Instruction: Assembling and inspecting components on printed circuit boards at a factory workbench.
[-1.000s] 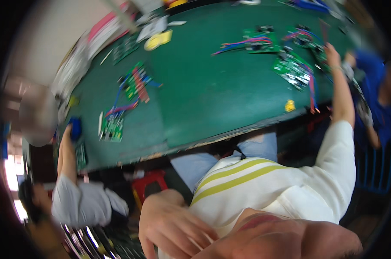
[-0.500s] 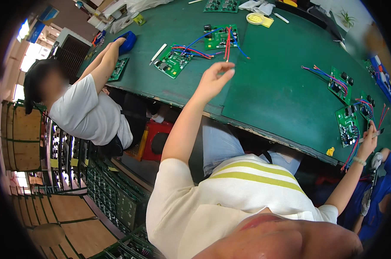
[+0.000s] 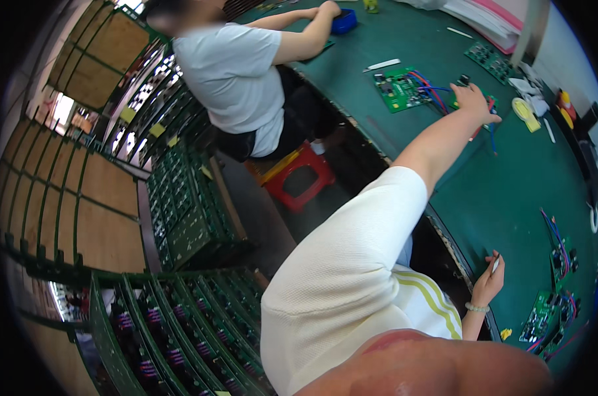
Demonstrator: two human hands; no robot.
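My left hand (image 3: 473, 104) reaches far across the green tabletop. Its fingers are spread over a green circuit board (image 3: 492, 103) with red and blue wires, covering most of it; whether they press on it is hidden. Just left of that hand lies another wired circuit board (image 3: 394, 91). Closer to me, my right hand (image 3: 487, 282) is closed round a slim, pale metal tool (image 3: 495, 264), too small to name surely. Right of it are several wired circuit boards (image 3: 539, 318) near the table's right end.
On the left, a person in a white shirt (image 3: 229, 63) sits with hands at a blue container (image 3: 344, 22). A red stool (image 3: 305, 188) and racks of boards (image 3: 173, 317) stand beside me. A white pen-like tool (image 3: 382, 65) and a yellow scrap (image 3: 506, 334) lie on the table.
The view has swung to the left. My left hand has moved from the wire ends onto the board. My right hand, still with the slim tool, has moved away from the right-hand boards.
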